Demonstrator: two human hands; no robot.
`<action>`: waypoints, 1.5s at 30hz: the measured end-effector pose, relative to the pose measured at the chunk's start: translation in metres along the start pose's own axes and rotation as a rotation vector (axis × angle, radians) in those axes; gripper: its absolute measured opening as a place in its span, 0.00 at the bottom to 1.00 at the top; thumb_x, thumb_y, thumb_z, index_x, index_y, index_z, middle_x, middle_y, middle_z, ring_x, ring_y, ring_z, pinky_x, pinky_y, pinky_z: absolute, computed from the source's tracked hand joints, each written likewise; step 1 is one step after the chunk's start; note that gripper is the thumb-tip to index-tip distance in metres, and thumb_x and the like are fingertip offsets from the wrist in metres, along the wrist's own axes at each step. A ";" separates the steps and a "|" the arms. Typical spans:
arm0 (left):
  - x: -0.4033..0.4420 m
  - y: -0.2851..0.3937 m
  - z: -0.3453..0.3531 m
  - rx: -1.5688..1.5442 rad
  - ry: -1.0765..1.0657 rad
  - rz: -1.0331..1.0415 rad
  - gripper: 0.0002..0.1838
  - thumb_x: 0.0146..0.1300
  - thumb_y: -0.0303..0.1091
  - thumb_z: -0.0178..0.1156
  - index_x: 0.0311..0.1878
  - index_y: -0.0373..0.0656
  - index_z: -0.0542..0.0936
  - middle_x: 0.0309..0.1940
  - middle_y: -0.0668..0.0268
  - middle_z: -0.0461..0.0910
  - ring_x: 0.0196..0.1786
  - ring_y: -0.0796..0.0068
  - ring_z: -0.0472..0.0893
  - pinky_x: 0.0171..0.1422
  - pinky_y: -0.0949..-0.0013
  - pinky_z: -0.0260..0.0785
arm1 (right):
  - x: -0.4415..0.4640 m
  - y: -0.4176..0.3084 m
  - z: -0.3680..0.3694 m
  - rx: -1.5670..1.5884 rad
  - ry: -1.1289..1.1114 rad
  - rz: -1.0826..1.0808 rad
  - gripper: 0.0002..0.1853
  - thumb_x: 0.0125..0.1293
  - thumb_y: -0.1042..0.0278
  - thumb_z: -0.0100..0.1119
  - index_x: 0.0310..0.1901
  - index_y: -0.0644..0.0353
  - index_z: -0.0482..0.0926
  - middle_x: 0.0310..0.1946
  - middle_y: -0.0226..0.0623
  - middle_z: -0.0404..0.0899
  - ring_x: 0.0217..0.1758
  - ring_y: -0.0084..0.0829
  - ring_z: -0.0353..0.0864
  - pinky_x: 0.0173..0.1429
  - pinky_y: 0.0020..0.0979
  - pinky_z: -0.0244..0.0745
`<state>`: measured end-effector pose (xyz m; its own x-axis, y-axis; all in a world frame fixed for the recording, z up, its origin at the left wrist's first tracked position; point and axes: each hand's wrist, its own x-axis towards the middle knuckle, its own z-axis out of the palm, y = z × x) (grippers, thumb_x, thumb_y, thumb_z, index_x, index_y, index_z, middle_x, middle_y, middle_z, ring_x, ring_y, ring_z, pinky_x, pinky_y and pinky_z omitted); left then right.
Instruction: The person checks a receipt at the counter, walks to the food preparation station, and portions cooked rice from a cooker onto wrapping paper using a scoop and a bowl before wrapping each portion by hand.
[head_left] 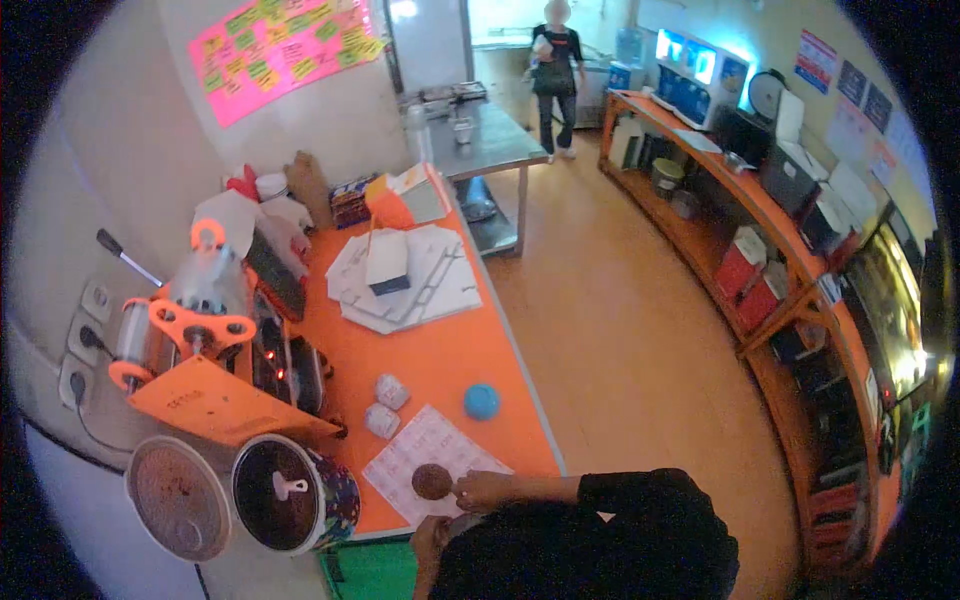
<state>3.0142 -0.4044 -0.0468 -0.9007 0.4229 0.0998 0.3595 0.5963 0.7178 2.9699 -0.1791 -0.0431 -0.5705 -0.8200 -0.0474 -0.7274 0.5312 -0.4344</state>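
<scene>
A round brown item (432, 481) lies on a printed paper sheet (420, 450) at the near end of the orange table. Just right of it is my right hand (480, 491), its fingers closed at the item's edge; whether it grips anything is too small to tell. Lower down, my left hand (430, 537) is at the sheet's near edge, its fingers mostly hidden. Two wrapped white bundles (386, 405) sit beyond the sheet, with a round blue object (481, 401) to their right.
An orange machine (215, 350) stands at left, above an open patterned bucket (290, 490) and a round lid (178, 497). Flat white boards (420, 275) and a small box (388, 262) lie farther back. A person (556, 80) stands by a metal table (470, 140); shelves (700, 220) line the right.
</scene>
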 end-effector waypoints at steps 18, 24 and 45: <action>0.017 -0.078 0.020 -0.276 -0.043 -0.084 0.04 0.43 0.22 0.64 0.26 0.37 0.79 0.21 0.63 0.78 0.25 0.69 0.77 0.34 0.69 0.70 | 0.033 -0.016 0.032 0.522 0.249 0.523 0.18 0.50 0.61 0.57 0.41 0.62 0.75 0.47 0.49 0.71 0.51 0.50 0.74 0.52 0.47 0.68; 0.028 -0.069 0.013 -0.176 -0.088 0.012 0.05 0.43 0.22 0.63 0.27 0.38 0.79 0.21 0.62 0.78 0.25 0.68 0.77 0.34 0.69 0.70 | 0.023 -0.034 0.015 -0.012 0.230 0.235 0.14 0.50 0.58 0.57 0.32 0.61 0.77 0.37 0.46 0.73 0.42 0.47 0.76 0.47 0.46 0.69; -0.006 -0.067 -0.018 -0.394 0.204 -0.050 0.05 0.50 0.21 0.62 0.32 0.34 0.77 0.25 0.64 0.76 0.28 0.70 0.75 0.33 0.69 0.68 | -0.021 0.050 -0.008 0.200 0.520 0.318 0.13 0.53 0.57 0.61 0.22 0.59 0.79 0.24 0.37 0.75 0.30 0.36 0.77 0.38 0.40 0.71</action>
<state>2.9912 -0.4596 -0.0833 -0.9585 0.2330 0.1644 0.2299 0.2904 0.9289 2.9426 -0.1332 -0.0571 -0.8936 -0.3918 0.2191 -0.4358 0.6402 -0.6326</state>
